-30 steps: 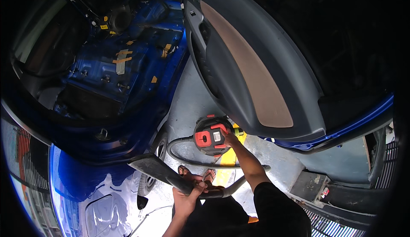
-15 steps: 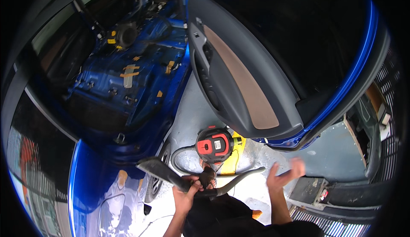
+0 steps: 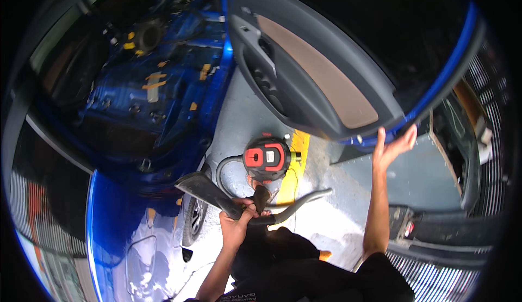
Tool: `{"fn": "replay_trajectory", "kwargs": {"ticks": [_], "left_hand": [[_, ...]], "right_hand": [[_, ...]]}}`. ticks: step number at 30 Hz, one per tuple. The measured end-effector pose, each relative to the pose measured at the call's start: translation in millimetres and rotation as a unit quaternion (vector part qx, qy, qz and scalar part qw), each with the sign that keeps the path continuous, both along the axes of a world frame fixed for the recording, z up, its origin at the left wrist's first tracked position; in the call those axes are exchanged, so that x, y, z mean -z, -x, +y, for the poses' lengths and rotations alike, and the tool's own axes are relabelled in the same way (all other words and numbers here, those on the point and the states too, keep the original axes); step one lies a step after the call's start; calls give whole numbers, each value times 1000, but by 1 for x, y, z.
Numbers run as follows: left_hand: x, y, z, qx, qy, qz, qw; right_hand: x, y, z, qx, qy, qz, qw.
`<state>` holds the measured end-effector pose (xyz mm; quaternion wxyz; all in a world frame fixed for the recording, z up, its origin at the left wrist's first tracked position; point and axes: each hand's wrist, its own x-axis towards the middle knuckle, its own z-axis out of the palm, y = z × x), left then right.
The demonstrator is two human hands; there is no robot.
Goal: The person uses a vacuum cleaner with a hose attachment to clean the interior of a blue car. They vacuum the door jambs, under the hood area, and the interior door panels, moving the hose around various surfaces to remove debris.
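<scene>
The grey floor point(image 3: 244, 122) looks wet. A red and black vacuum point(image 3: 266, 158) sits on it, touching a yellow line point(image 3: 291, 171) painted on the floor.

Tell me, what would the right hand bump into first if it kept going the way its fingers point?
Probably the open car door. The right hand is open, fingers pointing up at the door's blue lower edge, just short of it; depth is hard to judge.

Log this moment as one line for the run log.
left hand grips vacuum nozzle | right hand open, raised by car door edge | red vacuum on floor
</scene>
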<state>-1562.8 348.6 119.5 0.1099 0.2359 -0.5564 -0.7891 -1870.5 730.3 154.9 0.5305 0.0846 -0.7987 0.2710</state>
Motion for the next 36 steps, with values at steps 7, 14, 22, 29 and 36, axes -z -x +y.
{"fn": "replay_trajectory", "kwargs": {"ticks": [7, 14, 22, 29, 36], "left_hand": [[-1, 7, 11, 9, -23, 50, 998], [1, 14, 6, 32, -6, 46, 998], [1, 35, 18, 77, 2, 46, 996], [7, 26, 10, 70, 24, -7, 997], [15, 27, 5, 97, 17, -2, 995]], "right_hand": [[-37, 54, 73, 49, -30, -76, 995], [-63, 95, 92, 57, 33, -173, 983], [-76, 188, 147, 193, -84, -262, 942], [-77, 272, 199, 169, -32, -338, 925], [-82, 233, 176, 46, 28, -327, 943]]}}
